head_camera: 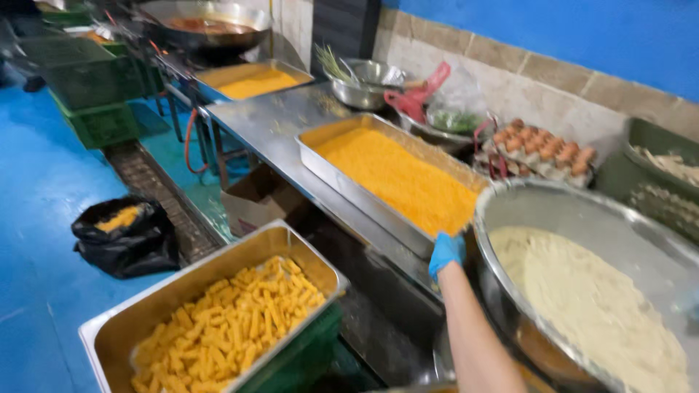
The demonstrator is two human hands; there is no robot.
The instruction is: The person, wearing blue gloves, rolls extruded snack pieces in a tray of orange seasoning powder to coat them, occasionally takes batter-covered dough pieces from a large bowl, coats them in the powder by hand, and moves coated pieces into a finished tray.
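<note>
My left hand (445, 252), in a blue glove, grips the left rim of a large steel bowl (510, 211) that is tilted and holds pale batter (590, 298). The hand is next to the near right corner of a long steel tray of orange breadcrumbs (397, 178) on the steel counter (266, 120). Below and to the left, a steel tray (149, 302) holds several breaded orange sticks (229, 324). My right hand is out of sight.
A carton of brown eggs (542, 145) and steel bowls (368, 80) stand by the back wall. A second crumb tray (251, 81) and a wok (207, 25) lie farther left. A black bag (127, 233), green crates (95, 94) and a cardboard box (258, 196) sit near the blue floor.
</note>
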